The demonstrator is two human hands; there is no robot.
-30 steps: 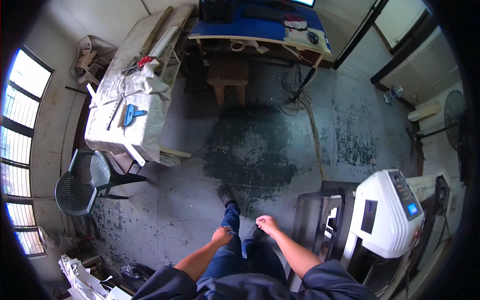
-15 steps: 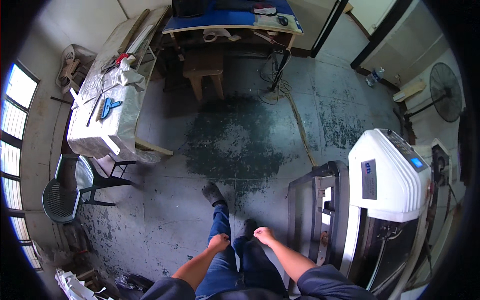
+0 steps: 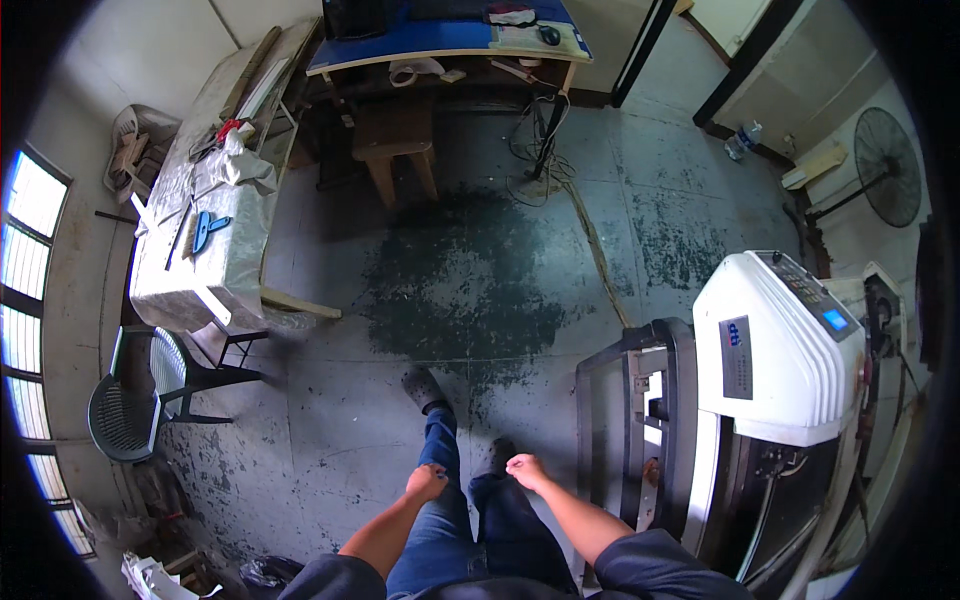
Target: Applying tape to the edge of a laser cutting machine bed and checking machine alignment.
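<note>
Over my left thigh, my left hand (image 3: 427, 483) is closed, its fingers curled in. My right hand (image 3: 526, 468) is also closed, thumb and fingers pressed together, just above my right knee. Whether either hand has anything small inside cannot be made out. Neither touches any object around; the hands are apart from each other. Below them are my legs in blue jeans (image 3: 441, 520) and dark clogs (image 3: 426, 389), the left foot further forward. To the right of my right hand stands the dark frame (image 3: 683, 400) of a large machine with a white housing (image 3: 775, 350).
At left are a covered table (image 3: 190, 285) with a blue-handled brush (image 3: 209, 231), and a green plastic chair (image 3: 125, 405). Ahead stand a blue-topped desk (image 3: 450, 38), a wooden stool (image 3: 393, 150) and floor cables (image 3: 545, 185). A fan (image 3: 887, 167) and plastic bottle (image 3: 742, 142) are far right.
My left hand has shifted slightly left, while my right hand stays nearly in place. The view has turned a little, so the table and desk sit further left.
</note>
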